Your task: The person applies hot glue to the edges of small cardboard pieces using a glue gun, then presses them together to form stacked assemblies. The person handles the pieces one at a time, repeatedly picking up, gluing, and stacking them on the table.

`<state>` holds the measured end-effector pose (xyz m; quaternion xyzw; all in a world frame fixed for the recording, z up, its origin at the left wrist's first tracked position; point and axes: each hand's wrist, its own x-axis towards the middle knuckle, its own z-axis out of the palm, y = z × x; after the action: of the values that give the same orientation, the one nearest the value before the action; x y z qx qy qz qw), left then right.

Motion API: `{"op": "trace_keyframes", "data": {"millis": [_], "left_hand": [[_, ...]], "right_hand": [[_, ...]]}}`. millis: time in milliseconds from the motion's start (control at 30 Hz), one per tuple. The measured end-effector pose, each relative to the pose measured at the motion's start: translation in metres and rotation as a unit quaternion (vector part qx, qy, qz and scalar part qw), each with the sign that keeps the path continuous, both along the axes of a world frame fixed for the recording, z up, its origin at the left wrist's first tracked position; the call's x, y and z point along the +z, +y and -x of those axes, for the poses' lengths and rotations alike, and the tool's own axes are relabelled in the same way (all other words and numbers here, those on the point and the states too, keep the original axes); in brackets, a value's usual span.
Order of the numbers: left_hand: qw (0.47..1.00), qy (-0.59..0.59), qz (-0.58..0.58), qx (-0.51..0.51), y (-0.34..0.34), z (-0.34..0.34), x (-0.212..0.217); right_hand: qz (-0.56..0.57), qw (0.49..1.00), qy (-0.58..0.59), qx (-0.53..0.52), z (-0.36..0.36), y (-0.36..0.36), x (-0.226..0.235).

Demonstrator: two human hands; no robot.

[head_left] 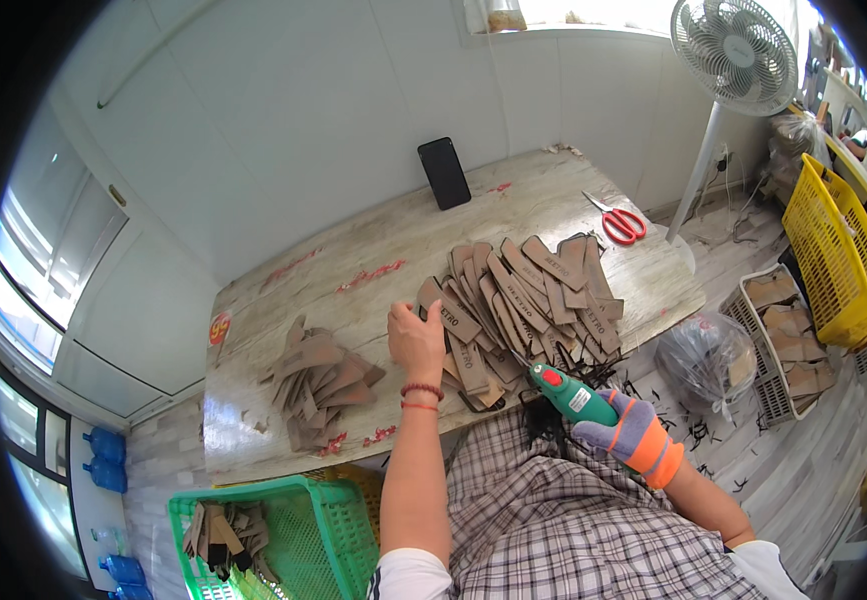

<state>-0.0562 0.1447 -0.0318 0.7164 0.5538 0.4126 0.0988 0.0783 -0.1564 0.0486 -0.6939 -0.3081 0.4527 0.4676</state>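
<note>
My left hand [417, 342], bare with red bracelets at the wrist, is closed at the left edge of a heap of brown pieces [523, 295]. Its thumb and curled fingers pinch the edge of one brown dark-edged piece [450, 312]; the fingertips are partly hidden. In a grey-purple and orange work glove, my right hand [633, 437] is wrapped round a green hand-held power tool [577, 396] with a red button. The tool's thin tip points up and left at the heap's near edge. Dark printing shows on several pieces.
Left on the table [283, 290] lies a second pile of brown pieces [321, 380]. A phone [443, 173] leans on the wall; red-handled scissors [619, 222] lie at right. Around stand a green basket [323, 530], yellow crate [833, 260], white crate [743, 318], plastic bag [705, 355] and fan [735, 55].
</note>
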Motion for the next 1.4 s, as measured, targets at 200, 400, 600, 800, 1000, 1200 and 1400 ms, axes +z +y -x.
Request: {"op": "trace_keyframes", "data": {"millis": [200, 400, 600, 800, 1000, 1200, 1400], "left_hand": [[0.989, 0.014, 0.140, 0.038, 0.054, -0.023, -0.026], [0.976, -0.197, 0.097, -0.010, 0.049, -0.021, -0.040], [0.780, -0.541, 0.244, -0.200, 0.002, -0.006, 0.017], [0.669, -0.638, 0.288, -0.250, -0.087, -0.011, 0.044], [0.649, -0.644, 0.317, -0.251, -0.117, -0.018, 0.047], [0.635, -0.646, 0.344, -0.246, -0.129, -0.027, 0.046], [0.621, -0.627, 0.397, -0.252, -0.142, -0.030, 0.042]], "right_hand": [[0.005, 1.000, -0.027, 0.007, -0.003, -0.002, -0.003], [0.013, 0.998, -0.062, 0.003, -0.006, 0.003, -0.004], [-0.004, 0.999, -0.045, -0.014, -0.002, 0.008, 0.006], [-0.029, 0.995, -0.093, -0.031, -0.002, 0.012, 0.005], [-0.022, 0.996, -0.085, -0.033, -0.002, 0.004, -0.001], [-0.042, 0.997, -0.027, -0.058, -0.001, 0.001, 0.009], [-0.064, 0.996, -0.018, -0.066, -0.005, -0.001, 0.001]]}}
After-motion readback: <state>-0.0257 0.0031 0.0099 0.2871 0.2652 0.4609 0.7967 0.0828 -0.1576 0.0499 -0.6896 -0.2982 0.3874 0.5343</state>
